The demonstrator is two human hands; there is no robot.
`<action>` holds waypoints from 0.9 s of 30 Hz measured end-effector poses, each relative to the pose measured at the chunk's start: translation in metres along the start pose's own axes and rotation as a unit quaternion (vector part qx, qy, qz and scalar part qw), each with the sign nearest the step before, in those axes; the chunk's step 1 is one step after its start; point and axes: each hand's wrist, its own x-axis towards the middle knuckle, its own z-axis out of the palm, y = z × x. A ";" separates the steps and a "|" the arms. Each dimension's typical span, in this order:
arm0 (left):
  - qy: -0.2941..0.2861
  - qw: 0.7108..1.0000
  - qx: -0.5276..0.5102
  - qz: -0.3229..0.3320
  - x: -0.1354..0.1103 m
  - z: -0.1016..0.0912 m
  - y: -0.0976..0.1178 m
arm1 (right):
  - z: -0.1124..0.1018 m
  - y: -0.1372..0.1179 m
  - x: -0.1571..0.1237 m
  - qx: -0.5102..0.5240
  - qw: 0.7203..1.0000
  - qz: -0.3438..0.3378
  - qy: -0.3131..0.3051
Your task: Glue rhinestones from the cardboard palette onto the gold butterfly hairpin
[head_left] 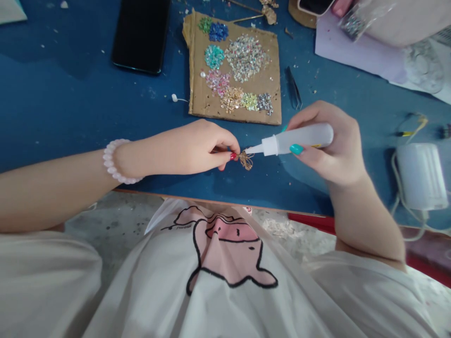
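Observation:
Near the table's front edge, my left hand (pixel 202 148) pinches a small gold wire ornament (pixel 246 161) between thumb and fingertips. My right hand (pixel 333 141) grips a translucent white squeeze bottle of glue (pixel 306 136), tilted nearly flat with its thin nozzle pointing left. The nozzle tip is at the top of the ornament; whether it touches cannot be made out. Just beyond both hands lies a piece of cardboard (pixel 197 101) bearing several small heaps of coloured chips, among them a large pale heap (pixel 246 56) and a turquoise one (pixel 214 57).
Black tweezers (pixel 293 89) lie right of the cardboard. A dark phone (pixel 142 35) rests at the back left. At the right stands a white device (pixel 421 176) with a cable. Purple paper (pixel 352 51) and a plastic bag of beads (pixel 355 23) occupy the back right.

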 end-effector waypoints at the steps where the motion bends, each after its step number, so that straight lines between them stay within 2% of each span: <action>1: -0.001 1.000 -0.001 0.001 0.000 0.000 0.000 | 0.000 -0.002 0.000 -0.009 1.000 -0.008 0.000; 10: -0.013 1.000 0.000 -0.018 0.002 0.000 0.004 | -0.001 -0.005 -0.002 -0.048 0.998 -0.034 -0.009; 16: -0.014 1.000 -0.006 -0.010 0.002 0.001 0.004 | -0.001 -0.007 -0.002 -0.063 0.998 -0.018 -0.018; 20: -0.014 1.000 -0.004 -0.011 0.002 0.001 0.004 | 0.000 -0.009 -0.002 -0.059 0.998 -0.031 -0.021; 27: -0.018 1.000 -0.001 -0.010 0.002 0.002 0.001 | -0.003 -0.010 -0.003 -0.067 0.997 -0.030 0.009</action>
